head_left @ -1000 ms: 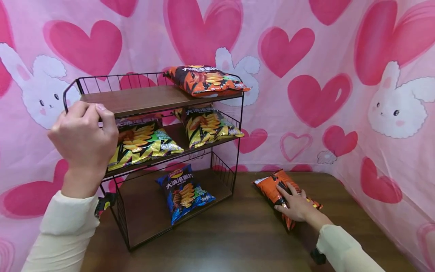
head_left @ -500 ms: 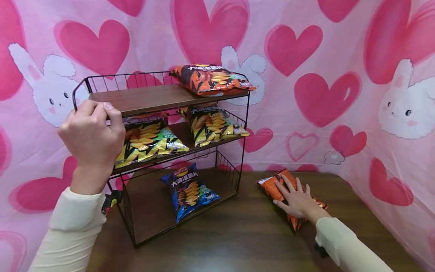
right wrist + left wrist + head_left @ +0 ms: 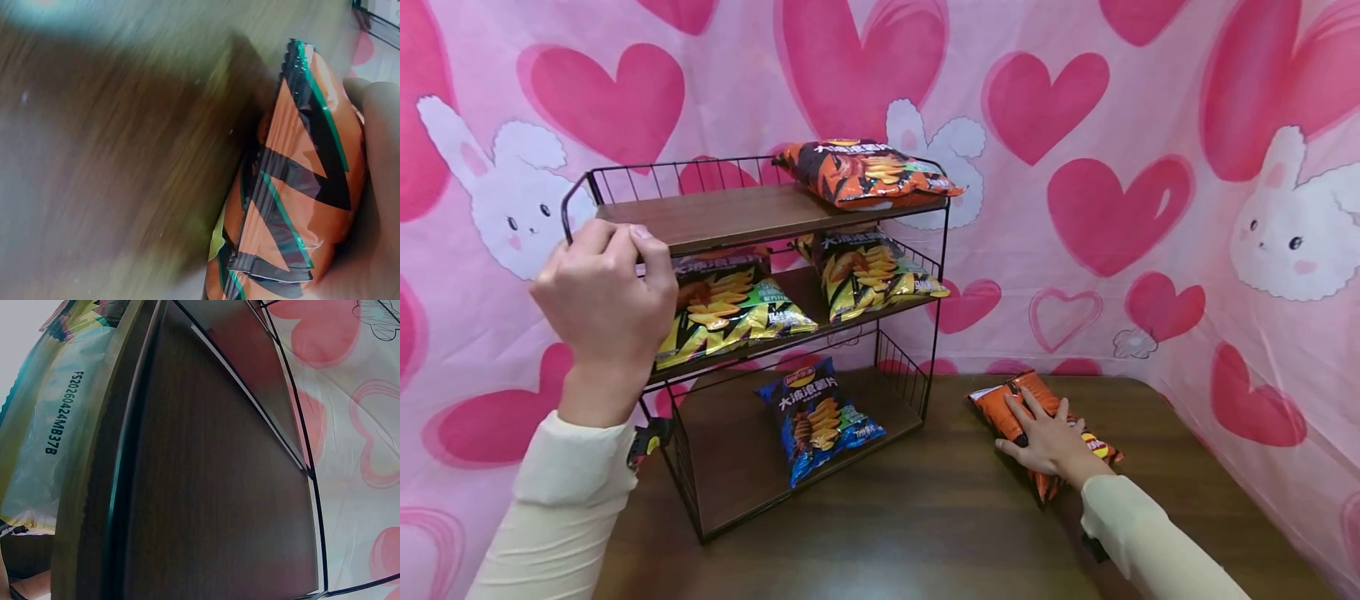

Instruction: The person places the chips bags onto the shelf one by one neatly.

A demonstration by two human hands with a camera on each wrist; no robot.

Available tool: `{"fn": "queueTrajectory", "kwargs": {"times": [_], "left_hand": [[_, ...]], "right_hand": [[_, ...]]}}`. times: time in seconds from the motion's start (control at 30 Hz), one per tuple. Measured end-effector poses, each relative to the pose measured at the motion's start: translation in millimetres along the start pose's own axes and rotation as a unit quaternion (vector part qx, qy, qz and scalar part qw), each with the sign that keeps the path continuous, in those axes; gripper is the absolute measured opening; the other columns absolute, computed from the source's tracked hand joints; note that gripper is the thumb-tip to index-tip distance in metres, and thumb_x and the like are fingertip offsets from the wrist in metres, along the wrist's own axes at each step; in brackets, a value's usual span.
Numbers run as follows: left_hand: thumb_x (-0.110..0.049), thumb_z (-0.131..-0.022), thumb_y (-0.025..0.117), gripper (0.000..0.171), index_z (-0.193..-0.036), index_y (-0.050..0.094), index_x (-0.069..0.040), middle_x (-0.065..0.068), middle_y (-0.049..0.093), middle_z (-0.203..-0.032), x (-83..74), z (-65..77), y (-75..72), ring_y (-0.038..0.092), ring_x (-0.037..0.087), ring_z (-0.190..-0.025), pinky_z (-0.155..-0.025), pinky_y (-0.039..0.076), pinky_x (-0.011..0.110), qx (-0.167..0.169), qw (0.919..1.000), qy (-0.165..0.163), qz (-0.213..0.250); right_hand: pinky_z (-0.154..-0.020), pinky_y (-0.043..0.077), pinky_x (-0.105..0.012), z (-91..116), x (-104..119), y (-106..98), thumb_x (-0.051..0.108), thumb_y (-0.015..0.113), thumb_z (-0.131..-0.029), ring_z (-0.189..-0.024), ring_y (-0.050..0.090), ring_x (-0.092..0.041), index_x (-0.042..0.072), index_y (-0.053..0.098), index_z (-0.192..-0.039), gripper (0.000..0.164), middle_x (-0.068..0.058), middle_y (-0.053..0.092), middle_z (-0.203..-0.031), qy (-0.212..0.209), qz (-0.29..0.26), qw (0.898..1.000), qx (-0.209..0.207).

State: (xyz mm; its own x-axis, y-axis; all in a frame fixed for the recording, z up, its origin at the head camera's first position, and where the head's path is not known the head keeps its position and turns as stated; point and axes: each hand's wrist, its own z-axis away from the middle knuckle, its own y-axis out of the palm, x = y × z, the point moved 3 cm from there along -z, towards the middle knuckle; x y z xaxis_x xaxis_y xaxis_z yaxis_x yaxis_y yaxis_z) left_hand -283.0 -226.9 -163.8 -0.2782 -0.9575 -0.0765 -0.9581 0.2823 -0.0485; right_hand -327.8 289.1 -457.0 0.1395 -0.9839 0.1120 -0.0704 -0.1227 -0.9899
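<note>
My left hand (image 3: 606, 296) is curled at the front left post of a black wire rack (image 3: 938, 350) with brown shelves, and appears to grip it; the fist hides that spot. On the table to the right lies an orange chip bag (image 3: 1011, 408). Across it rests my right hand (image 3: 1048, 442), fingers spread and fairly straight. The right wrist view shows that chip bag (image 3: 312, 169) close up, with the hand (image 3: 381, 156) along its side. On the rack are another orange chip bag (image 3: 865, 177) on top, two yellow-black bags (image 3: 722, 312) in the middle, and a blue bag (image 3: 820, 421) below.
The rack stands on a brown wooden table (image 3: 880, 533), with free room between it and the orange bag. A pink cloth (image 3: 1000, 250) with hearts and rabbits hangs behind and at the right. A yellow-black bag (image 3: 880, 271) overhangs the middle shelf's front edge slightly.
The view has shifted slightly, moving the scene to the right in it. My right hand moves slightly over the orange bag, showing more of its logo. The left hand keeps its place on the rack.
</note>
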Motion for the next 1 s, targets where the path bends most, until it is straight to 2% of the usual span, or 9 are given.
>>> {"fn": "queueTrajectory", "kwargs": {"times": [0.2,0.43,0.57,0.8,0.9,1.0], "left_hand": [[-0.031,-0.104,0.04,0.053,-0.08,0.067,0.009,0.023,0.063,-0.083,0.0,1.6,2.9,0.053,0.053,-0.066,-0.057,0.041,0.064,0.001,0.9999,-0.013,0.006],[-0.027,-0.103,0.042,0.051,-0.079,0.068,0.01,0.024,0.064,-0.082,-0.2,0.3,2.0,0.053,0.053,-0.064,-0.055,0.042,0.063,-0.002,1.0,-0.005,0.0],[-0.026,-0.102,0.043,0.05,-0.079,0.068,0.011,0.024,0.064,-0.082,-0.3,0.4,0.7,0.053,0.052,-0.064,-0.055,0.042,0.063,-0.002,1.0,-0.005,0.0],[-0.026,-0.102,0.042,0.051,-0.08,0.068,0.011,0.025,0.065,-0.083,0.2,-1.1,-0.4,0.053,0.052,-0.063,-0.054,0.042,0.062,0.001,1.0,-0.003,-0.003],[-0.026,-0.103,0.042,0.051,-0.081,0.069,0.011,0.025,0.065,-0.083,0.0,-1.6,-0.4,0.053,0.052,-0.063,-0.055,0.043,0.063,0.003,1.0,-0.004,-0.004],[-0.026,-0.103,0.042,0.051,-0.081,0.069,0.011,0.025,0.065,-0.083,-0.3,-1.0,-0.5,0.053,0.052,-0.063,-0.056,0.043,0.063,0.004,1.0,-0.005,-0.005]], "right_hand": [[-0.084,0.03,-0.09,0.0,7.9,0.1,0.061,0.062,-0.092,-0.128,0.027,-0.079,0.015,0.026,-0.163,0.092,-0.022,0.018,-0.167,-0.007,-0.003,1.0,0.021],[-0.08,0.036,-0.088,2.7,25.0,-1.8,0.055,0.069,-0.09,-0.125,0.035,-0.076,0.014,0.027,-0.163,0.093,-0.023,0.02,-0.166,-0.026,-0.011,0.999,0.021],[-0.079,0.036,-0.088,4.6,33.8,-0.9,0.054,0.068,-0.091,-0.126,0.033,-0.077,0.014,0.025,-0.163,0.092,-0.023,0.018,-0.167,-0.031,-0.022,0.999,0.036],[-0.086,0.026,-0.091,0.5,31.0,-3.2,0.065,0.061,-0.092,-0.129,0.015,-0.082,0.017,0.018,-0.165,0.098,-0.021,0.012,-0.169,0.002,-0.027,0.998,0.057],[-0.087,0.026,-0.091,-0.9,30.7,-5.7,0.067,0.059,-0.092,-0.129,0.014,-0.083,0.016,0.016,-0.165,0.099,-0.023,0.01,-0.169,0.008,-0.032,0.997,0.069],[-0.086,0.027,-0.091,-1.8,31.3,-6.5,0.061,0.059,-0.094,-0.128,0.016,-0.083,0.015,0.016,-0.165,0.095,-0.024,0.009,-0.168,0.009,-0.033,0.996,0.085]]}}
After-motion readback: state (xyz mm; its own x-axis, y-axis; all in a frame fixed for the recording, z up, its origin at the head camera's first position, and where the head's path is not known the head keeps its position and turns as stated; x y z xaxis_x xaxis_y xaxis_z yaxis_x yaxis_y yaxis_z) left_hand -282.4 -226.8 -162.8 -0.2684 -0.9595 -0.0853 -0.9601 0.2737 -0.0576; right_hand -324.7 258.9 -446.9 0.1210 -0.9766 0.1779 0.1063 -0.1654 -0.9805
